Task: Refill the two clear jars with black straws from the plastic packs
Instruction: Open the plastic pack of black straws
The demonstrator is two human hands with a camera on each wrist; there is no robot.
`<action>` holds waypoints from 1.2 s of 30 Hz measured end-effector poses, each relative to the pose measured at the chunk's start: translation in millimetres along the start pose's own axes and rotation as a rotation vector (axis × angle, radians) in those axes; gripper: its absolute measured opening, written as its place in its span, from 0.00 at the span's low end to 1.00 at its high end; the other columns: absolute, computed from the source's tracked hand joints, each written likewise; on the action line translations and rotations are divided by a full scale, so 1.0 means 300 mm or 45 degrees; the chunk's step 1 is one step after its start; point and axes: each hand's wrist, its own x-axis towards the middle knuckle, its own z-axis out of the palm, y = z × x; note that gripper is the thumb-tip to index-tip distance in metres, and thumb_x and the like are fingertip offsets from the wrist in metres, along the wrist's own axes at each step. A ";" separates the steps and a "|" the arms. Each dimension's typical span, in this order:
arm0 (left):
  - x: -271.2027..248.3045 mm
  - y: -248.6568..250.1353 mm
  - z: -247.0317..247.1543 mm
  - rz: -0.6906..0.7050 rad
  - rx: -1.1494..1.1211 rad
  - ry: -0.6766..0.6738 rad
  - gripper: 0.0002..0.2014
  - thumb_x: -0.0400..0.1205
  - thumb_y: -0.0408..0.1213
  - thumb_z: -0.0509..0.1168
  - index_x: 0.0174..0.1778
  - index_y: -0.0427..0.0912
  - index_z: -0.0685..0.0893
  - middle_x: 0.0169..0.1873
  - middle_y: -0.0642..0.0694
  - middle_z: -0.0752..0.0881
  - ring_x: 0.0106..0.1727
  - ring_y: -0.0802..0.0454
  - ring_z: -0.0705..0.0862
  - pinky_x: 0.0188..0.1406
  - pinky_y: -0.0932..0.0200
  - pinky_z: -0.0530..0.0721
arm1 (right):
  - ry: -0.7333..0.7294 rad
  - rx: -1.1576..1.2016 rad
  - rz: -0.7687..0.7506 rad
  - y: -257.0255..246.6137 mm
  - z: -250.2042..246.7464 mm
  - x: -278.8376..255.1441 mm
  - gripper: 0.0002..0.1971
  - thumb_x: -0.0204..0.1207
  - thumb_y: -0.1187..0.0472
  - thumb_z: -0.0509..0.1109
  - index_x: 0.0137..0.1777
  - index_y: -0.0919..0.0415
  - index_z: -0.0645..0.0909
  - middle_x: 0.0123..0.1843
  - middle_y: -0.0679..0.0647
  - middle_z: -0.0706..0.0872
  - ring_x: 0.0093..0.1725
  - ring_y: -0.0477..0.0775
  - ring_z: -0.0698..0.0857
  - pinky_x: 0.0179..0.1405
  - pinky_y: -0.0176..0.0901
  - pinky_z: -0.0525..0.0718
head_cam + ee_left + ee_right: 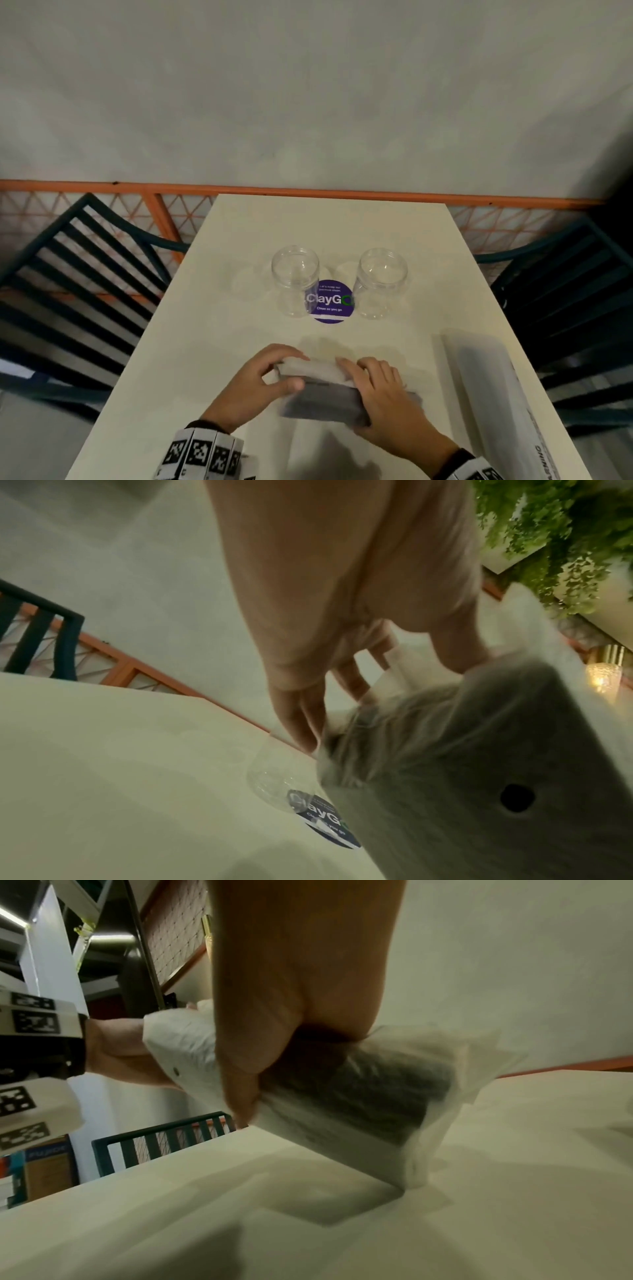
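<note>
Two clear empty jars, one on the left [295, 279] and one on the right [381, 281], stand upright mid-table. Nearer to me, both hands hold a frosted plastic pack of black straws [322, 399] just above the table. My left hand [263, 380] grips its left end, thumb in front and fingers over the top. My right hand [380, 394] wraps around its right part. In the left wrist view the pack [479, 777] fills the lower right, with a jar [277, 777] beyond it. In the right wrist view the thumb and palm clamp the pack [359, 1093].
A second long pack [489, 387] lies along the table's right side. A purple round sticker [330, 301] sits between the jars. Dark slatted chairs stand on the left [68, 274] and on the right [575, 291] of the cream table [205, 342]. A wall rises behind.
</note>
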 end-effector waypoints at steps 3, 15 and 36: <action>0.020 -0.017 0.007 -0.019 0.006 0.235 0.15 0.68 0.56 0.71 0.34 0.46 0.87 0.33 0.52 0.86 0.39 0.61 0.83 0.44 0.67 0.77 | -0.024 0.270 -0.045 0.005 -0.015 -0.001 0.42 0.66 0.28 0.62 0.77 0.39 0.52 0.67 0.45 0.64 0.64 0.47 0.64 0.64 0.37 0.64; 0.020 -0.003 -0.025 -0.103 -0.124 0.589 0.07 0.83 0.38 0.57 0.53 0.55 0.72 0.27 0.40 0.86 0.28 0.52 0.85 0.34 0.65 0.80 | 0.534 -0.061 -0.129 0.102 -0.126 0.001 0.22 0.69 0.39 0.65 0.63 0.42 0.71 0.60 0.47 0.78 0.62 0.43 0.69 0.65 0.34 0.65; -0.014 0.115 -0.072 0.080 -0.071 0.605 0.08 0.74 0.46 0.66 0.37 0.48 0.87 0.33 0.42 0.89 0.35 0.51 0.84 0.38 0.66 0.79 | 0.583 0.782 0.057 0.135 -0.331 0.007 0.08 0.70 0.59 0.76 0.36 0.43 0.85 0.39 0.28 0.88 0.44 0.34 0.85 0.40 0.20 0.77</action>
